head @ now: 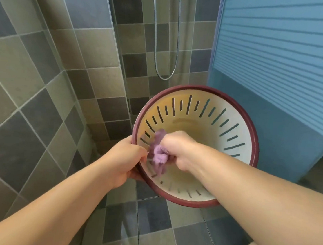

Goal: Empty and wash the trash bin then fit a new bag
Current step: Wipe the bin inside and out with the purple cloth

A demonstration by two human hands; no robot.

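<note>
A round cream trash bin (210, 129) with slotted walls and a dark red rim is held up in front of me, its mouth tilted toward the camera. My left hand (123, 161) grips the rim at the bin's left edge. My right hand (180, 148) reaches inside the bin and grips a bunched purple cloth (159, 154) against the inner left wall. The bin holds no trash or bag that I can see.
Tiled shower walls rise at the left and back, with a metal shower hose (164, 72) hanging in the corner. A blue ribbed folding door (275, 63) stands at the right. Grey floor tiles (168, 228) lie below.
</note>
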